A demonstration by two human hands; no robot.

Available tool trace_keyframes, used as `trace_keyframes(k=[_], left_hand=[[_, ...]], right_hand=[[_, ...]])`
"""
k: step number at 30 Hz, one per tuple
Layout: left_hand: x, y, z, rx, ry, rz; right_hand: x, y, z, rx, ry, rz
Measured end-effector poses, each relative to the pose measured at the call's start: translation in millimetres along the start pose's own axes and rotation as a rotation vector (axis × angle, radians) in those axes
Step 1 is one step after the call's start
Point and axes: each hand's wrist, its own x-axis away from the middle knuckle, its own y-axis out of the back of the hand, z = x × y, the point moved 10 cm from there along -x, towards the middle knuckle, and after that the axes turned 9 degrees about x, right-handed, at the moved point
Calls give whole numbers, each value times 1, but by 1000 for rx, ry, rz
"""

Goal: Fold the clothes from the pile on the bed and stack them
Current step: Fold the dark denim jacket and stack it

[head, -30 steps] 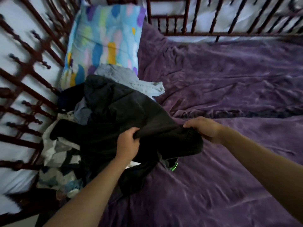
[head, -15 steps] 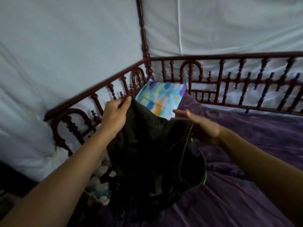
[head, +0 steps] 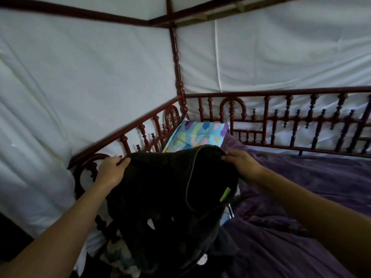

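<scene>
Garment (head: 164, 193): black throughout, no print. A grey seam line curves down its 1 o'clock portion.
Tab (head: 224, 194), at the garment's 3 o'clock edge: bright green.
Pillow (head: 196, 135), at 12 o'clock from the garment: light blue ground with purple, yellow, pink and green blotches.
Bedspread (head: 311, 197), at 3 o'clock: plain purple.
Bed rail (head: 281, 91): dark red-brown.
Sheeting (head: 80, 87) behind the rail: plain white.
Pile (head: 120, 255), at 7 o'clock: white and pale blue patches.

Matt black cloth garment (head: 160, 189); glossy wooden railing (head: 281, 117)
</scene>
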Motion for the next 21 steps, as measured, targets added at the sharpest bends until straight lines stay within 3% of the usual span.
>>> trace_keyframes(k=[2, 5, 8, 11, 14, 16, 21], left_hand=[[-3, -18, 12, -69, 3, 172], [8, -52, 1, 11, -55, 449], [19, -86, -34, 115, -176, 603], [16, -94, -61, 270, -284, 502], [-14, -75, -63, 597, -152, 386], [-34, -57, -79, 669, -166, 340], [-59, -35, -132, 704, -301, 337]], right_hand=[[-8, -8, 38, 7, 65, -4], [-19, -30, 85, 58, 148, 20], [-27, -57, 120, 119, 190, 32], [-33, -68, 139, 100, 198, 13], [-40, -47, 129, -16, 154, -76], [-35, -41, 110, -45, 138, -93], [-2, -98, 33, -105, 58, 175]])
